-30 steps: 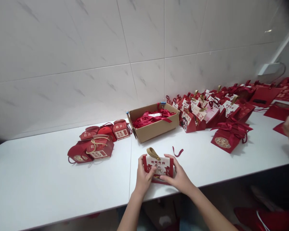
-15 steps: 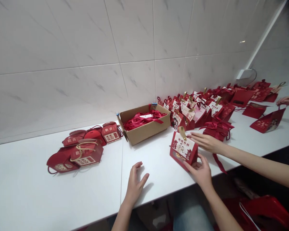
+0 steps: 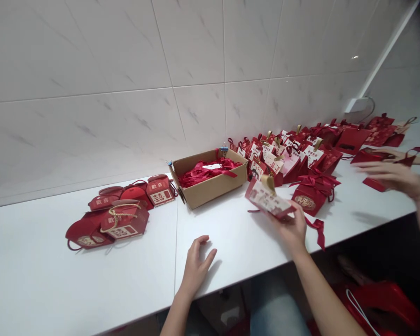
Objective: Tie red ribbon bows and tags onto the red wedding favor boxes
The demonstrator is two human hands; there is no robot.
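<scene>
1. Tipped since half a second ago, the white-fronted red gift box [image 3: 268,201] now looks lifted off the white tabletop [image 3: 38,270]; a co-worker's hand [image 3: 395,177], then beside it, has moved away to the right.
2. Gripped at its lower right end by the right hand [image 3: 294,231], the box keeps its gold strap [image 3: 268,182] and most of its printed front uncovered. That end is nearest the right arm, which probably explains the hold. Blur hides the exact finger contact.
3. Thumb and fingers apart, the left hand [image 3: 196,266] holds nothing. It hangs low over the near edge, perhaps idle because one hand bears so light a box; whether it touches the tabletop, I cannot tell.
4. Behind, the cardboard carton [image 3: 217,191] gathers loose red ribbons [image 3: 203,174], likely to stop them straying; a blue binder clip [image 3: 224,149] seems to brace its corner.
5. Tent-shaped gift boxes [image 3: 297,161] crowd together near the wall, presumably to save space, with a bow-tied red box [image 3: 307,198] standing in front.
</scene>
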